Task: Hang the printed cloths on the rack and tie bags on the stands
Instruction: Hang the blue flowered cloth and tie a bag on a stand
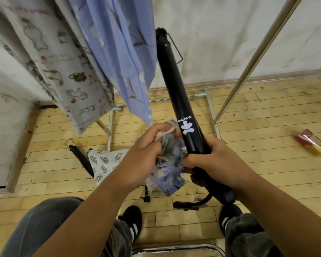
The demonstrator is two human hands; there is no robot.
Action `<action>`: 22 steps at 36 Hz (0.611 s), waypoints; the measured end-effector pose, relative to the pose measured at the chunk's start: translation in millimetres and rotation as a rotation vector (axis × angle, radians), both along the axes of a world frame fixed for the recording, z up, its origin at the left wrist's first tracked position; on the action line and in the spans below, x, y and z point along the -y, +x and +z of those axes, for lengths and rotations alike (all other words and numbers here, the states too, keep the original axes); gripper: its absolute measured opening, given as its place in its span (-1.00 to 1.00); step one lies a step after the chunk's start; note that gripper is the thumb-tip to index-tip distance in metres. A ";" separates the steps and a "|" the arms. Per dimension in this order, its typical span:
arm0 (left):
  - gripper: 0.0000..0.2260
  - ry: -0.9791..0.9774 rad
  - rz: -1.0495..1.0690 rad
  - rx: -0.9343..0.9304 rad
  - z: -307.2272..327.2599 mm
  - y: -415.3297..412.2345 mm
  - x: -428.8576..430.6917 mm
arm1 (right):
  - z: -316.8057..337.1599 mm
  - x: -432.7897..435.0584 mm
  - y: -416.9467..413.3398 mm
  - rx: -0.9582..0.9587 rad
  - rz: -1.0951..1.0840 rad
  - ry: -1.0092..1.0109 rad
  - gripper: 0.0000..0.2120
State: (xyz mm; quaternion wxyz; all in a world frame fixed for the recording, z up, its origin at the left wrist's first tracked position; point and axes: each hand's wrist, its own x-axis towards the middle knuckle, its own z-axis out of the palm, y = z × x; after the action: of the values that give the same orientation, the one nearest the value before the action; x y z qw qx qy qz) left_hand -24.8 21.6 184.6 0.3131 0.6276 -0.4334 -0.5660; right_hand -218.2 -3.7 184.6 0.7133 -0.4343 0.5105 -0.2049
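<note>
Left hand (143, 153) is pinching the pale drawstring (165, 134) of a blue floral bag (171, 175); right hand (219, 160) is gripping the black stand (171, 80), bag hanging just left of it; printed cloths (119, 52) are draping far left.

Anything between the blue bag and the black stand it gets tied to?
Nothing visible. The blue bag lies right beside the black stand; left hand pinches its cord, right hand grips the stand. Hanging blue cloth ends just above.

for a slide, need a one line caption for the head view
Left hand pinches the drawstring of a blue floral bag beside the black stand gripped by the right hand, printed cloths hanging behind.
</note>
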 end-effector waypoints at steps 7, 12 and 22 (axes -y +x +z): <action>-0.79 0.006 0.210 -0.013 -11.0 4.1 6.0 | 5.0 -2.5 -0.9 0.030 -0.100 0.006 -0.71; -0.85 -0.027 0.312 -0.042 -11.7 6.1 10.1 | 10.8 -2.0 -0.9 -0.013 -0.163 -0.067 -0.72; -0.46 0.000 0.196 0.164 -24.7 16.3 9.3 | 8.9 -2.0 -1.0 0.003 -0.207 -0.070 -0.68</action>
State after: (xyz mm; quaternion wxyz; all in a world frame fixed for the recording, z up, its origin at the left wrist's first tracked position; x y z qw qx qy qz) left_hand -8.5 12.3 159.9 0.3303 0.7112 -0.3942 -0.4793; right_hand -219.2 -1.7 193.5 0.6735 -0.4038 0.5438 -0.2959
